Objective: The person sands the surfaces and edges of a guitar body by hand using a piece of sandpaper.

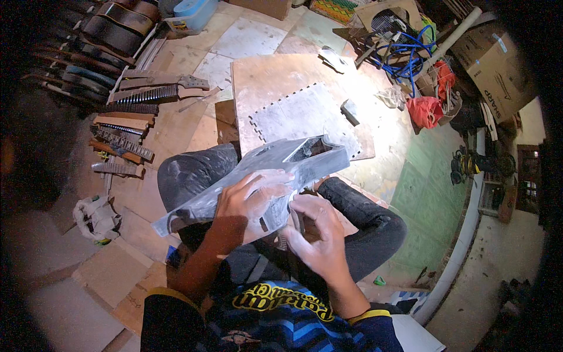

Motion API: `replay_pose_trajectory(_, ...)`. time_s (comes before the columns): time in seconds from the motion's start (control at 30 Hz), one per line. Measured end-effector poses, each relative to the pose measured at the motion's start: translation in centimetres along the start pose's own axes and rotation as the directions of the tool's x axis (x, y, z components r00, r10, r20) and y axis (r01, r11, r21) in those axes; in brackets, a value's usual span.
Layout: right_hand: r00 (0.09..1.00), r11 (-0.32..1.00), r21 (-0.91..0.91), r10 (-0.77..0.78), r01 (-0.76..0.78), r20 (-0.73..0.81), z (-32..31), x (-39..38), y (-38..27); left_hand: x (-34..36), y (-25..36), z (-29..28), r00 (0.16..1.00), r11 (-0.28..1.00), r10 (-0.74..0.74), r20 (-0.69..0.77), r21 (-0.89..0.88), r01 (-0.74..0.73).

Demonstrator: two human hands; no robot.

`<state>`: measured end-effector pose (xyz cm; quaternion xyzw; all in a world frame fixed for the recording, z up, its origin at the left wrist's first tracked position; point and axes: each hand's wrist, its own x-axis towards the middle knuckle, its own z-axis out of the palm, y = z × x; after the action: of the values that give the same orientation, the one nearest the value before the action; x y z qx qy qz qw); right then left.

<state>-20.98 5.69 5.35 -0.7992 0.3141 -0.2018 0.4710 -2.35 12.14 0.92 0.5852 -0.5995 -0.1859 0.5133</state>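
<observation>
A grey, dusty, angular piece with cut-outs (328, 162), looking like a guitar body, lies tilted across my lap. A large opening shows at its far right end, and a small rectangular slot sits near its closer edge. My left hand (253, 193) rests flat on its upper face, fingers stretched out and white with dust. At the near right edge, my right hand (316, 226) has its thumb and fingers curled together against the piece. Something thin and curved shows between them, but its kind is unclear. The underside of the piece is hidden.
Ahead lies a wooden board (246, 73) bearing a pale sheet (293, 111) and a small grey block (350, 111). Several guitar necks (146, 94) lie left, near stacked dark guitar bodies (114, 26). Blue hose (402, 70), red cloth (424, 111) and a cardboard box (498, 76) are right.
</observation>
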Motion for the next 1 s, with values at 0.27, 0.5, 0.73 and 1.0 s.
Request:
replay_pose_trajectory(0.27, 0.957, 0.986, -0.067, -0.166, 0.155, -0.238, 2.7, 0.0, 2.4, -0.3, -0.4, 0.0, 0.999, 0.998, -0.005, 0.032, 0.056, 0.003)
replay_pose_trajectory(0.5, 0.959, 0.99, -0.084, -0.131, 0.113, -0.25, 2.4, 0.4, 2.7, 0.0, -0.2, 0.0, 0.999, 1.0, 0.03, 0.022, 0.007, -0.03)
replay_pose_trajectory(0.73, 0.963, 0.995, -0.046, -0.099, 0.09, -0.25, 2.3, -0.2, 3.4, 0.0, -0.1, 0.3, 0.999, 0.999, 0.032, -0.005, 0.018, -0.031)
replay_pose_trajectory(1.0, 0.96, 0.998, 0.014, -0.06, 0.066, -0.274, 2.5, 0.0, 4.0, -0.9, -0.8, 0.1, 0.993, 0.998, -0.034, 0.11, 0.061, 0.028)
